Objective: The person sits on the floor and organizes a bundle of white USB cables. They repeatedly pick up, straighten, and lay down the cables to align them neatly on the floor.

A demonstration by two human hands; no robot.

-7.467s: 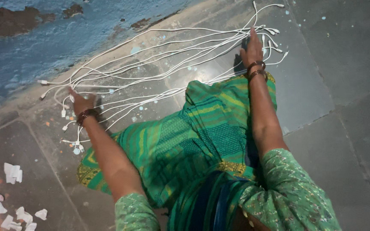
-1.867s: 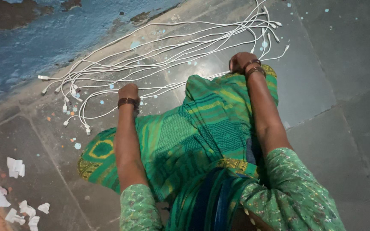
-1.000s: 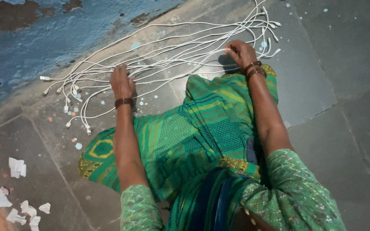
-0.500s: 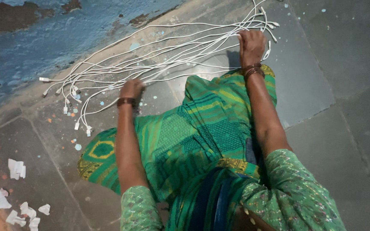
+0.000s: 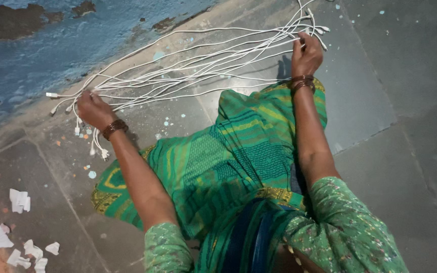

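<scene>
Several long white cables (image 5: 198, 65) lie stretched across the grey stone floor, gathered into a loose bundle. My left hand (image 5: 93, 108) grips the bundle near its left end, where the small white plugs (image 5: 97, 149) hang down. My right hand (image 5: 307, 53) holds the same bundle near its right end, just short of the connectors (image 5: 322, 31) that fan out past it. Both wrists carry brown bangles. My green patterned cloth (image 5: 228, 151) covers my knees between the arms.
A blue painted wall (image 5: 51, 50) with peeling patches runs along the far left. Torn white paper scraps (image 5: 18, 199) lie on the floor at the lower left. Grey floor slabs (image 5: 405, 101) stretch to the right.
My left hand has slid left along the cables to the plug end, and my right hand has moved up toward the connector end. The strands now lie closer together.
</scene>
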